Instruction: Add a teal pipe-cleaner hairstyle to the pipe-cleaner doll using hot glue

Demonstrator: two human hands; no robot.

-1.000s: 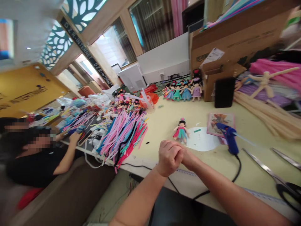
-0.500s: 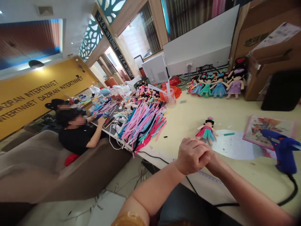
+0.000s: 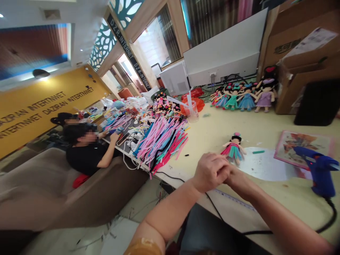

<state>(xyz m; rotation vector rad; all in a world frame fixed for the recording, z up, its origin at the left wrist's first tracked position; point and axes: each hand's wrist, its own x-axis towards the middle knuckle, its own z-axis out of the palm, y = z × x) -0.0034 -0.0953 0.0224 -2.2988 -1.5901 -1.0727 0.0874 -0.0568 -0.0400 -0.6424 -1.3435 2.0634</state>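
Observation:
My left hand (image 3: 209,172) is curled over my right hand (image 3: 235,179), both clasped together above the near edge of the pale yellow table (image 3: 220,127). Whatever sits inside the closed fingers is hidden. Just beyond my knuckles a small pipe-cleaner doll (image 3: 233,148) in a pink and teal skirt lies flat on the table. To the right of it lies a white round sheet (image 3: 261,163). A blue glue gun (image 3: 320,171) stands at the right, its black cable running off the front edge.
A heap of coloured pipe cleaners (image 3: 162,140) covers the table's left end. A row of finished dolls (image 3: 243,96) stands at the back by cardboard boxes (image 3: 300,49). A pink picture card (image 3: 302,145) lies near the glue gun. A person in black (image 3: 86,152) sits at the far left.
The camera swung left between the first two frames, dropping the scissors from view. My clasped hands stay together and have shifted slightly left and up.

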